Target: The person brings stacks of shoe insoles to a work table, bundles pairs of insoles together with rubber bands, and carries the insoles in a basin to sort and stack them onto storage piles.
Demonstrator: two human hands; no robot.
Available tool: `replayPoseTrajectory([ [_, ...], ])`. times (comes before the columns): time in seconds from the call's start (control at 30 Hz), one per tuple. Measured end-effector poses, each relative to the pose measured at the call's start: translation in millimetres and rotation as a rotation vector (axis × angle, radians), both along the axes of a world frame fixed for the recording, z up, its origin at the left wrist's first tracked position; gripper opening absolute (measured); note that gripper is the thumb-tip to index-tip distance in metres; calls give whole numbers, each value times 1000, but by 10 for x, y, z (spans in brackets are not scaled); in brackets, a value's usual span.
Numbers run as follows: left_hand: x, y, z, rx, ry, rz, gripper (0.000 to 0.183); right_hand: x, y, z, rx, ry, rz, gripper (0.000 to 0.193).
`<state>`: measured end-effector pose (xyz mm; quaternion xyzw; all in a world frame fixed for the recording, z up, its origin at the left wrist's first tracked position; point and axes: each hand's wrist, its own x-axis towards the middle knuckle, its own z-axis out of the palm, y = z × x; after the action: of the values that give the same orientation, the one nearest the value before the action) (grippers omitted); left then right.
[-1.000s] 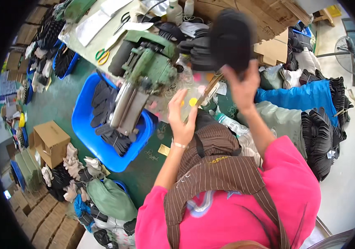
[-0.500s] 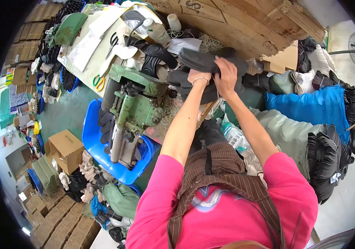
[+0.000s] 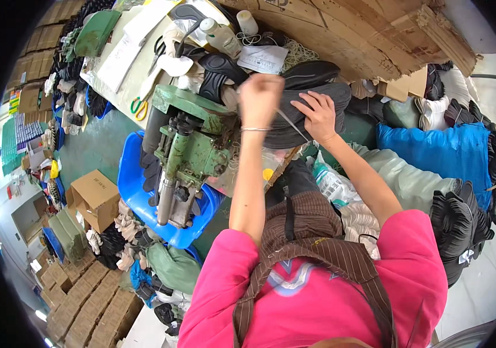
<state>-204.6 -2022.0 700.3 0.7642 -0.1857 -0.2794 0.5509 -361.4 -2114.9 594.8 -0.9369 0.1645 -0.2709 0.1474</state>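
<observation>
Worktable [image 3: 253,166] bears one dark bundle [image 3: 281,132], two hands [image 3: 320,118] at it (left [image 3: 260,101] blurred).

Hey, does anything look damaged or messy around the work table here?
Yes. The big cardboard at the top has a ragged edge near its right end, as if torn. Below it, beside the white paper, pale string lies in a loose tangle.

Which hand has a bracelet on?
The left hand, the blurred one, wears a thin pale bracelet. The right hand, spread on the dark stack, shows none.
</observation>
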Motion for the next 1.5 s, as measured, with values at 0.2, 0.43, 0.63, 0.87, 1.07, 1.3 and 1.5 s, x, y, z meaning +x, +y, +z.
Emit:
replayPoseTrajectory([
  [0.2, -685, -258, -329, 233, -479, -337, 19, -41, -253, 255, 234, 48, 170, 40],
  [0.43, 114, -497, -670, 515, -1028, -524, 91, -848, 75, 290, 1080, -339, -402, 22],
  [0.63, 271, -972, -726, 821, -382, -970, 127, -1203, 677, -912, 2677, -498, -33, 45],
  [0.87, -474, -161, -634, 550, -430, -813, 113, -1203, 878, -501, 2737, -694, -366, 50],
  [1.07, -1248, 817, 741, 375, -733, -617, 120, -1274, 487, 370, 2336, -297, -102, 52],
  [1.3, -1776, 2552, 1499, 136, -691, 27, 118, -280, 1228, 1576, 1774, 126, 539, 53],
  [1.5, -2476, 4514, 1460, 113, -508, 539, 127, 130, 3081, 1904, 1581, 514, 958, 54],
])
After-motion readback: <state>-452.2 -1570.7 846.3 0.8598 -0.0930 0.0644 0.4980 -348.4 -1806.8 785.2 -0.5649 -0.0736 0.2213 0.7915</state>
